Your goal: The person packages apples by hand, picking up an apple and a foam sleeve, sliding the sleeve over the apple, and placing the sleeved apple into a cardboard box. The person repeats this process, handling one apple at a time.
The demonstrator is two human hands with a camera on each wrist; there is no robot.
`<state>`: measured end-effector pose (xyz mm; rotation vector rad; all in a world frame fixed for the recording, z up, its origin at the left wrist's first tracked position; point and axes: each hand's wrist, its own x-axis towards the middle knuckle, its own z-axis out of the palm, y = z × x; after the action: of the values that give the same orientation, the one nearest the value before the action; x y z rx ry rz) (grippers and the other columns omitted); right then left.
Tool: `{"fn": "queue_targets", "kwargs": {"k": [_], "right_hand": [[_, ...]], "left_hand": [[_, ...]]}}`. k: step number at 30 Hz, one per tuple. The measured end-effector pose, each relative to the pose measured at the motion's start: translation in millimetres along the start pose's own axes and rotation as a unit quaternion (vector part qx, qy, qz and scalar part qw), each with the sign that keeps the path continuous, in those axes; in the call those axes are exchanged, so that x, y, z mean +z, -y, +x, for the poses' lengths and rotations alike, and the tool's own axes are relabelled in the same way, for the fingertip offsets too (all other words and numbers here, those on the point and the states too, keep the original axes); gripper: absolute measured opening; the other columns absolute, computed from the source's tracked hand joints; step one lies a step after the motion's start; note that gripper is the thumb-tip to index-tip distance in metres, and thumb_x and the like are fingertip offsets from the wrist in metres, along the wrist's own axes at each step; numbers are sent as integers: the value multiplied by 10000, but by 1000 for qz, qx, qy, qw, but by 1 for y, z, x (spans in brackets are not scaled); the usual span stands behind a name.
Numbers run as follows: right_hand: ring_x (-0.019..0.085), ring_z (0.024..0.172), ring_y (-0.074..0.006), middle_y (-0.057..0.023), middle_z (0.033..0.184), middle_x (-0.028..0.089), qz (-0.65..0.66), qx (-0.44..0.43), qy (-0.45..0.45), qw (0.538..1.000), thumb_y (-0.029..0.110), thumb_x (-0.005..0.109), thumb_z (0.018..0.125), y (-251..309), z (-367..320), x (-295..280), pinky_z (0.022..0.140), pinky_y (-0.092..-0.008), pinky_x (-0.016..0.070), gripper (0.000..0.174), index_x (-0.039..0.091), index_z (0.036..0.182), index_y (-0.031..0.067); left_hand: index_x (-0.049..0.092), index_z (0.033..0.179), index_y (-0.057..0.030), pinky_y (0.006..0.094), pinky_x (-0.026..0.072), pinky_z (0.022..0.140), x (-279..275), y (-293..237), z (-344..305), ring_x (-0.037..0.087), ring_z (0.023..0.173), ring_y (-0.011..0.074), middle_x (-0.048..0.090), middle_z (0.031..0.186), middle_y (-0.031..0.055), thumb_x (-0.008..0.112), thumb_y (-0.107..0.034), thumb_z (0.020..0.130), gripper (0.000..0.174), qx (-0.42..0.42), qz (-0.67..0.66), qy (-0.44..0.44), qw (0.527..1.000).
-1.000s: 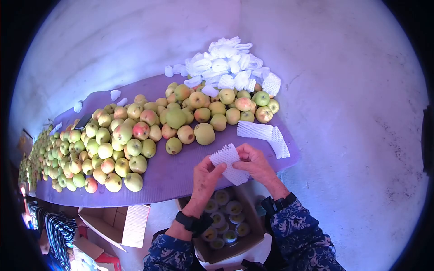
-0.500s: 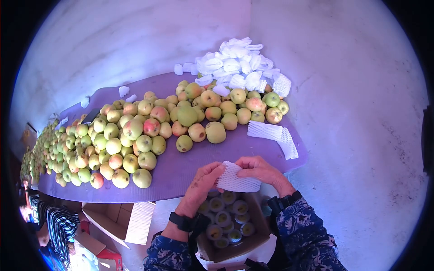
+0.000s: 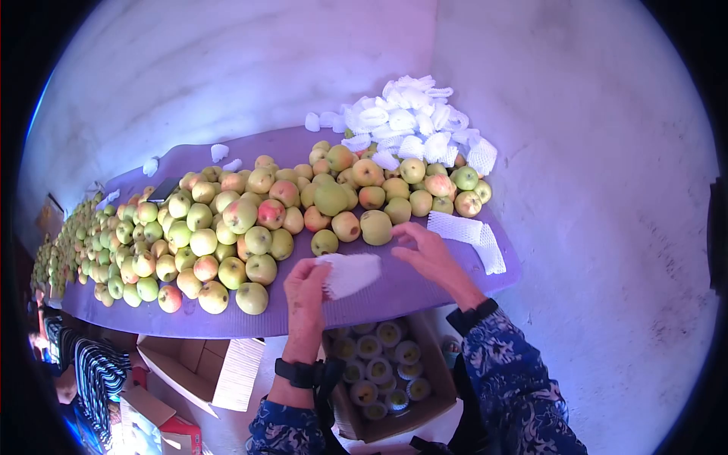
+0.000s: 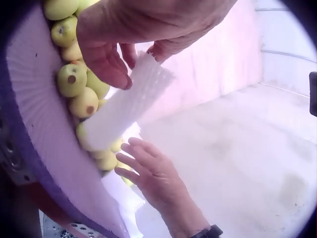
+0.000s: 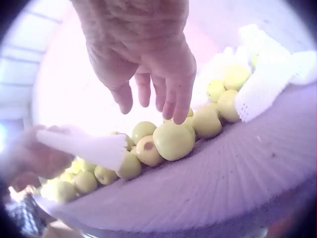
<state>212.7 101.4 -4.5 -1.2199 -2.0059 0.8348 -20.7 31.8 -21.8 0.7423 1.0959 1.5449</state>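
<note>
A white foam net sleeve is pinched at one end between the thumb and fingers of my left hand, over the front of the purple table. My right hand holds nothing; its fingers reach out at the side of a large yellow-green apple on the front of the pile. In the right wrist view, spread fingers hang just above that apple. The left wrist view shows the sleeve flattened, with apples behind it.
A long heap of apples covers the table's left and back. Foam nets are piled at the back, and more nets lie at the right. Below the front edge stand a carton of net-wrapped apples and an open carton.
My hands, earlier together on the foam net sleeve, have come apart. The left keeps the sleeve and has moved left; the right let go and moved forward to the large apple.
</note>
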Motion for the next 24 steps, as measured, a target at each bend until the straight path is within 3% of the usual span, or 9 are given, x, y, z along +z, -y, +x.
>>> {"fn": "queue_targets", "kwargs": {"k": [2,5,8,11,13,17,24], "right_hand": [[521,1198,-292,-152,1278,543,-157,-85,-36,983,164,687,794,-11,20,11,1008,-402,425,514,507,1258,36],[383,1325,-338,-163,1433,391,-248,-75,0,966,167,692,779,1,37,27,1064,-447,372,675,394,1379,86],[347,1340,-356,-173,1455,356,-293,-120,-4,949,149,724,759,-11,55,46,1048,-459,386,733,369,1399,120],[379,1300,-378,-187,1398,399,-327,-111,-37,938,160,729,751,-23,64,61,1022,-465,402,706,391,1370,136],[424,1244,-381,-185,1342,429,-329,-52,-55,941,181,738,738,-15,65,65,992,-472,417,666,417,1319,125],[505,1122,-370,-163,1222,489,-283,36,-96,954,222,745,720,-6,65,68,922,-474,455,577,460,1210,113],[571,1055,-330,-160,1127,579,-79,54,-176,980,176,719,706,-36,59,54,848,-412,492,545,492,1192,80]], "left_hand": [[617,956,-44,248,498,553,-9,-4,4,627,699,119,655,855,40,611,-128,846,138,28,-11,-52,998],[587,983,-57,253,500,550,-12,-11,2,630,721,139,650,903,52,598,-123,840,158,44,-9,-101,994],[577,952,-67,239,484,528,-14,-14,-1,614,693,132,642,879,45,607,-118,830,136,42,-5,-110,993],[568,905,-68,222,445,484,-13,-16,0,586,644,112,625,821,31,628,-108,821,111,47,-18,-120,992],[562,858,-63,207,399,430,-11,-16,2,549,574,90,599,747,23,648,-93,815,101,64,-11,-139,988],[563,853,-58,200,360,413,-5,-18,-4,515,525,73,596,722,27,659,-105,823,111,71,18,-96,993],[553,845,-46,203,364,415,8,-9,-5,500,497,71,584,701,28,665,-89,824,122,92,42,-55,993]]}}
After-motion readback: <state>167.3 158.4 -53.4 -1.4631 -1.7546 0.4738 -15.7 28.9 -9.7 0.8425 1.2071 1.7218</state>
